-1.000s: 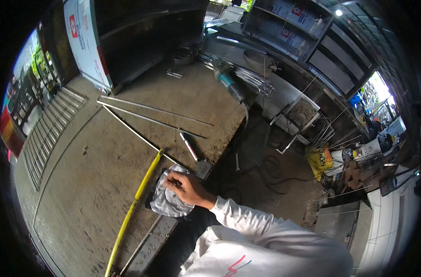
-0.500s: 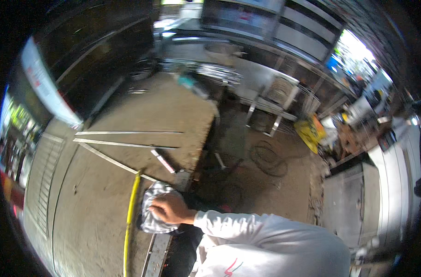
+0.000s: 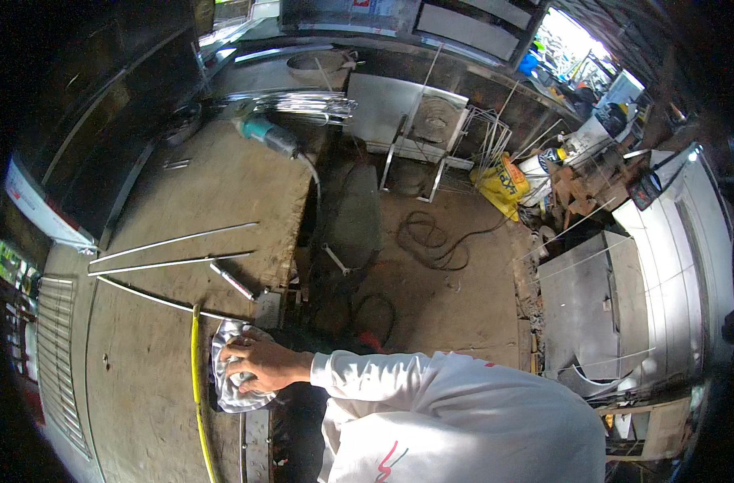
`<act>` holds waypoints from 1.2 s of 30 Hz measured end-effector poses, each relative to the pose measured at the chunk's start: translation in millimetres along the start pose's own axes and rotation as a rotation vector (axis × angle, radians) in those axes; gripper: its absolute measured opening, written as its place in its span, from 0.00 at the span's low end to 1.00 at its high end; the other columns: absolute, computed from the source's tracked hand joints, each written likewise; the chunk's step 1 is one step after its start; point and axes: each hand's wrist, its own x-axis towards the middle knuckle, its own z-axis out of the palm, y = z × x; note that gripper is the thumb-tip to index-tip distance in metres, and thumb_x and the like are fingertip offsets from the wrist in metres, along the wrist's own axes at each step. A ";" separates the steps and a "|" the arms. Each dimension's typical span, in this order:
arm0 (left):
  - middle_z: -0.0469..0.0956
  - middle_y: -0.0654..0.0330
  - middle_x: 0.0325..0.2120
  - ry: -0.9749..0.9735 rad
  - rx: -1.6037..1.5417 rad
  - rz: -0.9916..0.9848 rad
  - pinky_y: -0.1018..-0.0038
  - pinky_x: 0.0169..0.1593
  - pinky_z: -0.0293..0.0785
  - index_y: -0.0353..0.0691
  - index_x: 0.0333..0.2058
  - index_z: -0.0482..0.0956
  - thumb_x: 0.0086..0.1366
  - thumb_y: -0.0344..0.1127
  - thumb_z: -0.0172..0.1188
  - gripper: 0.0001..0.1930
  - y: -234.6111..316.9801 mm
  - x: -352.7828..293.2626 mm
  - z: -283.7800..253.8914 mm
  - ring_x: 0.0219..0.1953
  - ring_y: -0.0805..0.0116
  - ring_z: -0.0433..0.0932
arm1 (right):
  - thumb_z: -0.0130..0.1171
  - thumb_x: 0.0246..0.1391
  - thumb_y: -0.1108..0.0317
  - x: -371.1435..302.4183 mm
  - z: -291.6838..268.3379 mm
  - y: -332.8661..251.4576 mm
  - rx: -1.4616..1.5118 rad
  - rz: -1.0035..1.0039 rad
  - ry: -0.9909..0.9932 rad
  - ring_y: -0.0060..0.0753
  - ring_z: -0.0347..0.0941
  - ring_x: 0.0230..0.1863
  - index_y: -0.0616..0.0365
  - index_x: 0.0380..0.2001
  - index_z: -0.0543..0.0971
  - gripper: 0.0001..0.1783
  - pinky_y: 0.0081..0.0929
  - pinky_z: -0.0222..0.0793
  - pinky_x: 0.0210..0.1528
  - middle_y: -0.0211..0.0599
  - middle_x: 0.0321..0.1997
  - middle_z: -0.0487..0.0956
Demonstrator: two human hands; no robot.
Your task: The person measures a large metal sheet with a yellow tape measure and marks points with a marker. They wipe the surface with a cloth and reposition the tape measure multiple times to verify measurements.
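Observation:
My right hand (image 3: 258, 364), reaching in from the right in a white sleeve, lies over a crumpled grey-and-white cloth (image 3: 226, 385) at the table's edge. Its fingers are bent and pressed into the fabric. A thin metal rod (image 3: 153, 299) runs up to the cloth's far side; whether it passes through the cloth is hidden. From the near side, another thin rod length (image 3: 243, 451) shows beside a flat metal bar (image 3: 257, 447). Just left of the cloth lies a yellow strip (image 3: 196, 374). My left hand is out of sight.
Two more thin rods (image 3: 173, 241) and a marker-like tube (image 3: 231, 280) lie farther up the table (image 3: 141, 386). A teal angle grinder (image 3: 266, 135) rests near its far edge. Coiled cable (image 3: 431, 245) and a yellow bag (image 3: 502, 187) are on the floor to the right.
The view has shifted, so the whole scene sits farther left and higher. My right hand stays on the cloth, its fingers now spread wider over it than before.

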 end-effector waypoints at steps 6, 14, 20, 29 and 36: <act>0.85 0.45 0.41 0.053 0.068 0.095 0.56 0.55 0.77 0.31 0.43 0.86 0.75 0.41 0.60 0.16 -3.4 -1.8 14.6 0.48 0.47 0.82 | 0.69 0.56 0.62 11.4 24.8 16.3 -0.007 0.077 -0.059 0.42 0.73 0.62 0.52 0.39 0.85 0.09 0.50 0.63 0.67 0.36 0.59 0.77; 0.84 0.46 0.40 0.257 0.261 0.156 0.52 0.60 0.74 0.33 0.40 0.86 0.73 0.37 0.61 0.12 -27.3 3.1 -1.3 0.52 0.46 0.80 | 0.63 0.63 0.65 12.4 35.5 28.1 -0.008 0.313 0.417 0.54 0.78 0.51 0.60 0.43 0.83 0.11 0.47 0.73 0.53 0.46 0.48 0.82; 0.84 0.46 0.39 0.318 0.560 0.271 0.48 0.63 0.71 0.33 0.38 0.86 0.70 0.35 0.63 0.10 -20.0 -10.9 -44.5 0.52 0.45 0.80 | 0.62 0.64 0.61 18.1 26.1 6.6 -0.076 0.215 0.224 0.50 0.81 0.43 0.61 0.36 0.82 0.13 0.42 0.76 0.48 0.43 0.44 0.81; 0.83 0.46 0.47 0.261 0.212 0.071 0.49 0.60 0.74 0.34 0.45 0.86 0.71 0.42 0.66 0.15 -39.2 -15.2 -35.6 0.51 0.46 0.80 | 0.64 0.60 0.59 20.3 17.3 0.2 -0.147 0.180 0.230 0.49 0.81 0.40 0.59 0.33 0.82 0.13 0.43 0.76 0.51 0.42 0.43 0.82; 0.85 0.46 0.43 0.359 -0.129 -0.110 0.52 0.56 0.79 0.32 0.42 0.87 0.72 0.49 0.65 0.21 29.2 -31.7 -32.6 0.48 0.43 0.82 | 0.66 0.59 0.60 31.2 21.4 2.2 -0.072 0.244 0.128 0.48 0.82 0.46 0.57 0.35 0.83 0.11 0.46 0.74 0.55 0.40 0.46 0.83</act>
